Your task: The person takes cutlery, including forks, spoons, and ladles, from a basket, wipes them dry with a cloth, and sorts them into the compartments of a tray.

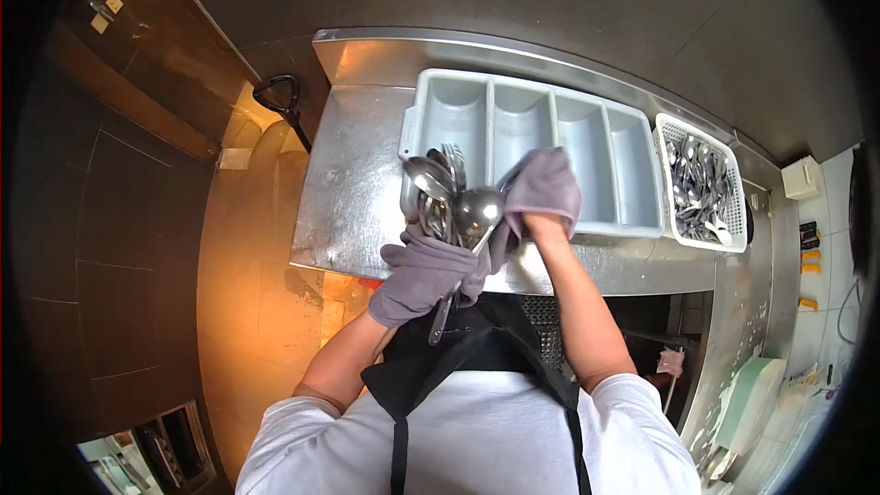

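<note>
My left hand (426, 275), in a grey-purple glove, is closed around a bunch of metal cutlery. Large serving spoons (431, 176), a round ladle (478, 209) and a fork (454, 163) stick up out of it, and a handle (440, 321) points down toward my apron. My right hand (547, 220) is wrapped in a grey-purple cloth (545, 185) and closed on it, just right of the ladle; its fingers are hidden. Both hands are over the front edge of a grey divided cutlery tray (539, 87).
The tray stands on a steel counter (348, 174) with a raised back edge. To its right is a white perforated basket (666, 183) full of spoons (701, 174). A black handle (280, 96) rises beyond the counter's left end. Yellow-handled tools (809, 266) hang far right.
</note>
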{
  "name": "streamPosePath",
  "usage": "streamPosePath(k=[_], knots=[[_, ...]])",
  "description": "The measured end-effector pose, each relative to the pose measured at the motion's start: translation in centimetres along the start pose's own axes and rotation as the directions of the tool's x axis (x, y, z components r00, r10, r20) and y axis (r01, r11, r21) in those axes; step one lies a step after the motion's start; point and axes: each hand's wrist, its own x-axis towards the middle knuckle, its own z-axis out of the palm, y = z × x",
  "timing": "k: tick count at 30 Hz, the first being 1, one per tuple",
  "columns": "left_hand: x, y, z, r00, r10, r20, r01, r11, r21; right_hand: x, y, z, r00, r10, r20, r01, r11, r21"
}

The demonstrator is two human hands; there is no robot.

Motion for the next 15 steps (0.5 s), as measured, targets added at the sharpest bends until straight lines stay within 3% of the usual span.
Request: streamPosePath(k=[1, 2, 3, 4, 5, 6, 7, 8, 10, 12, 14, 15], knots=[[-0.1, -0.4, -0.1, 1.000, -0.002, 0.006, 0.001, 0.999, 0.039, 0.1, 0.1, -0.4, 0.966, 0.255, 0.042, -0.256, 0.916, 0.310], [-0.1, -0.6, -0.1, 1.000, -0.007, -0.012, 0.008, 0.999, 0.034, 0.3, 0.2, -0.7, 0.871, 0.463, 0.164, -0.467, 0.678, 0.568], [-0.1, -0.8, -0.1, 0.999, -0.015, -0.033, 0.016, 1.000, 0.023, 0.5, 0.5, -1.1, 0.732, 0.588, 0.344, -0.603, 0.324, 0.729], [0.1, -0.7, -0.1, 0.998, -0.018, -0.064, 0.017, 1.000, -0.022, -0.2, 1.0, -0.8, 0.859, 0.381, 0.342, -0.497, 0.780, 0.379], [0.3, -0.5, 0.0, 0.995, -0.021, -0.096, 0.015, 0.998, -0.068, -0.2, 0.1, -1.1, 0.935, 0.152, 0.320, -0.147, 0.988, -0.040], [0.3, 0.0, 0.2, 0.992, -0.027, -0.120, 0.013, 0.993, -0.117, -0.7, -1.4, -0.7, 0.919, 0.184, 0.348, -0.271, 0.937, 0.221], [0.5, 0.3, 0.3, 0.989, -0.030, -0.142, 0.006, 0.987, -0.162, -0.5, -4.4, -0.8, 0.901, 0.216, 0.376, -0.383, 0.802, 0.458], [0.7, 0.6, 0.3, 0.986, -0.031, -0.164, -0.003, 0.979, -0.203, 0.0, -0.8, 0.4, 0.915, -0.286, 0.283, 0.264, 0.958, 0.116], [1.2, 1.1, 0.3, 0.978, -0.032, -0.205, -0.028, 0.959, -0.283, 1.6, -0.7, -0.6, 0.933, -0.183, 0.310, 0.189, 0.982, 0.011], [1.4, 1.6, 0.2, 0.973, -0.041, -0.229, -0.037, 0.945, -0.326, 1.5, 0.2, 0.1, 0.936, 0.091, 0.341, -0.170, 0.963, 0.211], [1.7, 2.0, 0.4, 0.972, -0.067, -0.225, 0.001, 0.960, -0.282, 0.7, -0.3, 0.2, 0.955, 0.059, 0.290, -0.122, 0.972, 0.203], [1.8, 2.1, 0.4, 0.972, -0.083, -0.218, 0.035, 0.976, -0.213, -0.9, -1.3, 0.0, 0.970, -0.120, 0.212, 0.103, 0.991, 0.090]])
